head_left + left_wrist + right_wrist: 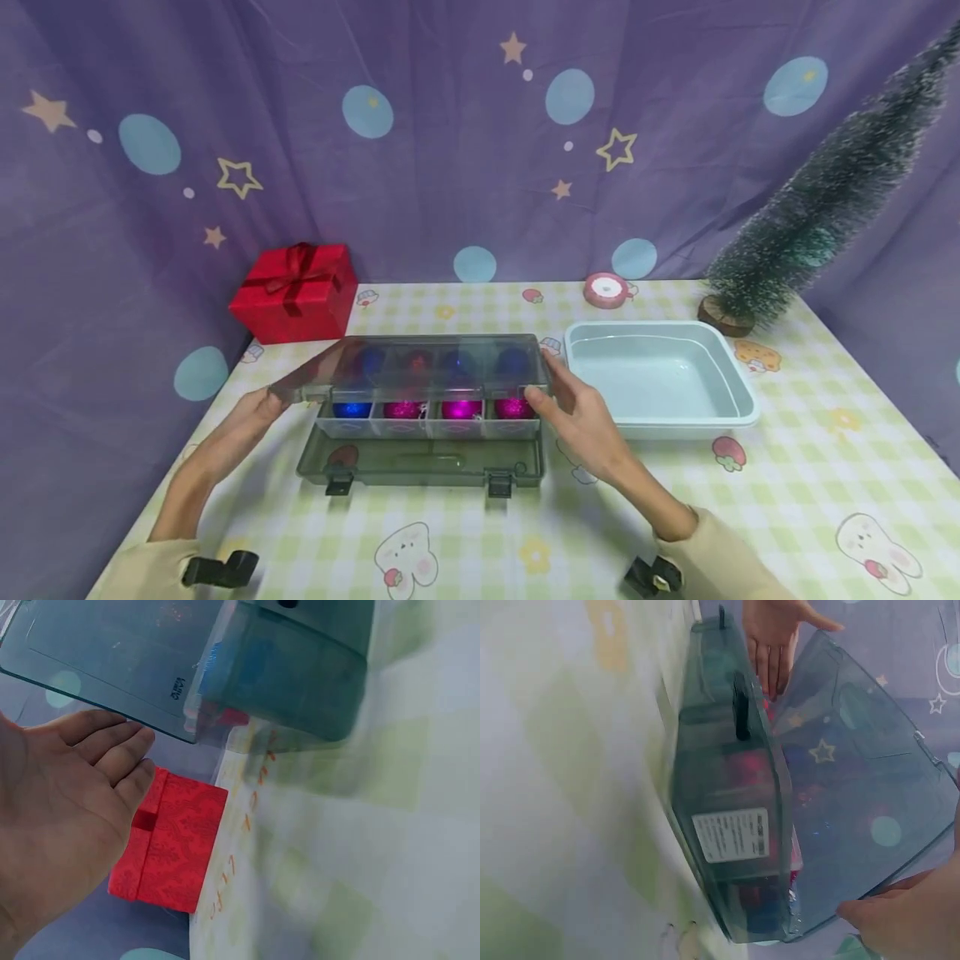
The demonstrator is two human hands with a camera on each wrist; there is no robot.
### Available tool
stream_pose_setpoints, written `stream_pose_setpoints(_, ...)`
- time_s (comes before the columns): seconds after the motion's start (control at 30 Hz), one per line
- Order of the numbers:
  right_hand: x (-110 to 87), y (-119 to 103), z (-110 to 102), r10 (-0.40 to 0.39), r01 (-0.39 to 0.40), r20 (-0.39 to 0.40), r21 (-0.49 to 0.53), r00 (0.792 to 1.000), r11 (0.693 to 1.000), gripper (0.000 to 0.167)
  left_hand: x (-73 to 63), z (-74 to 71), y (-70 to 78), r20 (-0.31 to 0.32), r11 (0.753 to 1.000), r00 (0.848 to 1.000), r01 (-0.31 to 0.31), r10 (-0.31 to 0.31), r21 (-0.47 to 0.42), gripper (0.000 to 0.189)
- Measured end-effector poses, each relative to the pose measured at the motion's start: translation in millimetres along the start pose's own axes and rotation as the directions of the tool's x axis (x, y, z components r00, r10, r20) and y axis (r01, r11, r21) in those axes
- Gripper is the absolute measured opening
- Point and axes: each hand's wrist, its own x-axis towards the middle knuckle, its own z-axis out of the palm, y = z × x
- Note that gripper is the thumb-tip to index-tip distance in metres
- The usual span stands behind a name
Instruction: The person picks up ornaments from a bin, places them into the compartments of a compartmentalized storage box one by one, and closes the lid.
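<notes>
A translucent grey-green storage box (352,458) stands in front of me with its lid (435,364) tilted partway up. Inside, a divided tray holds blue (352,409) and pink baubles (461,409); those farther back show dimly through the lid. At the lid's left edge is my left hand (232,433). In the left wrist view that left hand (82,776) has its fingers nearly straight, fingertips at the lid's rim. My right hand (588,425) holds the lid's right edge, its thumb on the front corner and its fingers along the side.
A pale blue basin (731,408) stands right of the box. Behind are a red gift box (300,292) at the left, a ribbon roll (606,289) and a small frosted Christmas tree (817,200) at the right. The box's two black latches (339,485) hang at its front.
</notes>
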Motion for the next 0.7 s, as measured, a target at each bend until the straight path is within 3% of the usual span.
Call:
stream_pose_setpoints(0.1, -4.4, 0.4, 1.5, 0.019, -0.019, 0.003, 0.029, 1.0, 0.999, 0.079, -3.3, 1.8, 1.2, -0.023, 0.994, 0.998, 0.056, -0.054, 0.09, 0.077)
stream_pose_setpoints(0.13, -6.1, 0.6, 1.5, 0.024, -0.024, 0.006, 0.039, 1.0, 0.999, 0.078, -4.1, 2.5, 1.3, -0.017, 0.996, 0.998, 0.056, -0.055, 0.076, 0.075)
stream_pose_setpoints(0.27, -14.0, 3.0, 0.5, 0.045, -0.046, 0.026, 0.051, 0.999, 0.998, 0.081, -5.8, 5.5, 0.3, 0.021, 1.0, 1.0, -0.02, 0.019, 0.015, 0.064)
stream_pose_setpoints(0.33, -17.9, 5.3, -0.1, 0.051, -0.052, 0.036, 0.024, 0.998, 0.998, 0.083, -8.0, 6.2, -0.3, 0.044, 1.0, 0.999, -0.021, 0.022, -0.005, 0.066)
stream_pose_setpoints(0.53, -27.6, 11.4, -1.3, 0.049, -0.044, 0.062, -0.079, 0.997, 0.996, 0.09, -17.2, 9.7, 3.1, 0.098, 0.994, 0.991, 0.086, -0.092, 0.062, 0.075)
stream_pose_setpoints(0.7, -34.6, 18.8, -2.6, -0.015, 0.037, 0.116, -0.193, 0.993, 0.98, 0.093, -25.8, 17.3, 3.5, 0.098, 0.979, 0.987, 0.107, -0.126, 0.171, 0.081)
